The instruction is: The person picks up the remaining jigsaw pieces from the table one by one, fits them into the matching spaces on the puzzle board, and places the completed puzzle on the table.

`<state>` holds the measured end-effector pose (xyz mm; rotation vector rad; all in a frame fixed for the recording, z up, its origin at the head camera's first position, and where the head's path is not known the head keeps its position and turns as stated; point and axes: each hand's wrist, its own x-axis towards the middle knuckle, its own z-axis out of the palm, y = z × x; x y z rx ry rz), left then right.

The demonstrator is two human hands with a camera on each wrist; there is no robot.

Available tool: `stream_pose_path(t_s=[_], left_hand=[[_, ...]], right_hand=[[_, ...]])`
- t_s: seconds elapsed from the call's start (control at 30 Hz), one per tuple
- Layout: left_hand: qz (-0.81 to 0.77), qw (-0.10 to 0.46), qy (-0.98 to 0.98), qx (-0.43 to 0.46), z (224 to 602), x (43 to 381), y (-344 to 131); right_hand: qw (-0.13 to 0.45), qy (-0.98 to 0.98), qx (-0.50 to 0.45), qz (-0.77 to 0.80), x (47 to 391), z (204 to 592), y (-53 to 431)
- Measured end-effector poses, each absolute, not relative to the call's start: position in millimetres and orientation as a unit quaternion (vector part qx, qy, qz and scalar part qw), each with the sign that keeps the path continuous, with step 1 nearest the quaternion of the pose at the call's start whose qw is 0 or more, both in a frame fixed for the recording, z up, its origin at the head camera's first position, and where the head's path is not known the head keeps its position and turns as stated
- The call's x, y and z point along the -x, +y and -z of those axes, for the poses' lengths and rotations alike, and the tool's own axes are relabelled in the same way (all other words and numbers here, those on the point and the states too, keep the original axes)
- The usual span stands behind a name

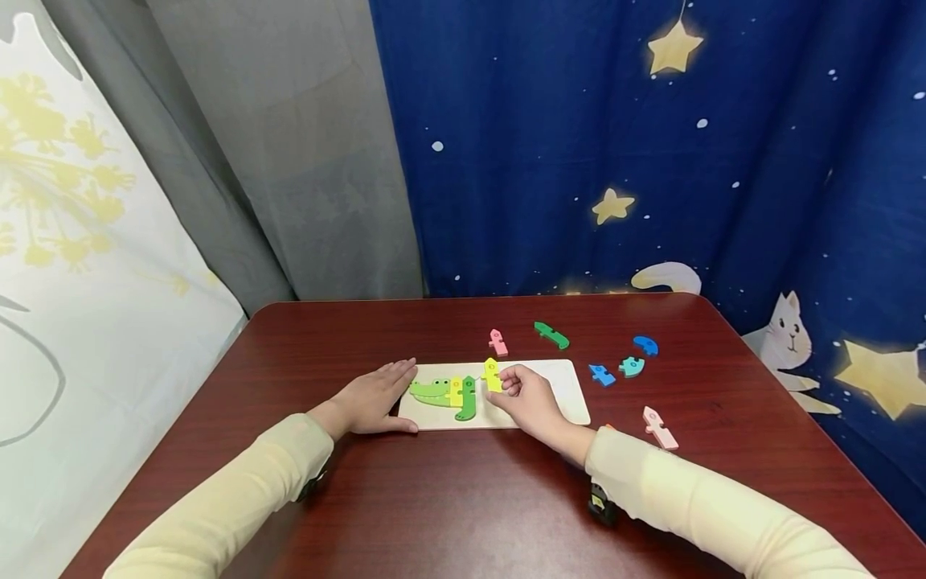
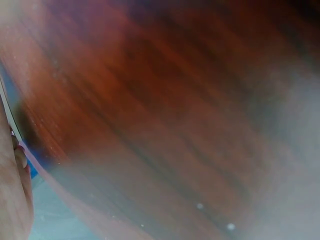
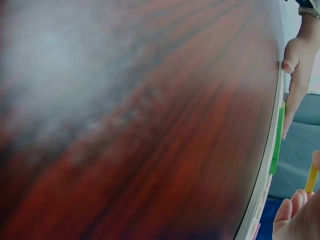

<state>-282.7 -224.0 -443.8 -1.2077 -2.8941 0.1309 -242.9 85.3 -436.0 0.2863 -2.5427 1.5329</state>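
A pale puzzle board (image 1: 553, 378) lies on the table, with a light green crocodile head (image 1: 432, 391), a yellow strip (image 1: 456, 392) and a green leg piece (image 1: 467, 400) side by side on its left half. My left hand (image 1: 372, 400) rests at the board's left end, fingers extended and thumb on the near edge. Between thumb and fingers, my right hand (image 1: 534, 402) pinches a yellow puzzle piece (image 1: 492, 374) just right of the green leg piece. In the right wrist view this yellow piece (image 3: 312, 177) is held above the board. The left wrist view is mostly blurred table.
Behind the board lie a pink piece (image 1: 497, 343) and a green piece (image 1: 553, 334). To the right are blue pieces (image 1: 602, 375) (image 1: 646, 346), a teal piece (image 1: 632, 367) and a light pink piece (image 1: 659, 428). An orange bit (image 1: 610, 427) shows by the right sleeve.
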Motion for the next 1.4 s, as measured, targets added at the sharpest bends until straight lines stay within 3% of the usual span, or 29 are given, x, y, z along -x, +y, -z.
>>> stream_pose_path(t_s=[0.73, 1.4], left_hand=[[-0.043, 0.004, -0.923, 0.383, 445.2, 282.3, -223.8], [-0.047, 0.003, -0.924, 0.38, 444.5, 281.8, -223.8]], right_hand=[[0.04, -0.871, -0.085, -0.483, 246.1, 441.4, 72.7], [0.039, -0.886, -0.095, -0.451, 248.7, 444.6, 69.6]])
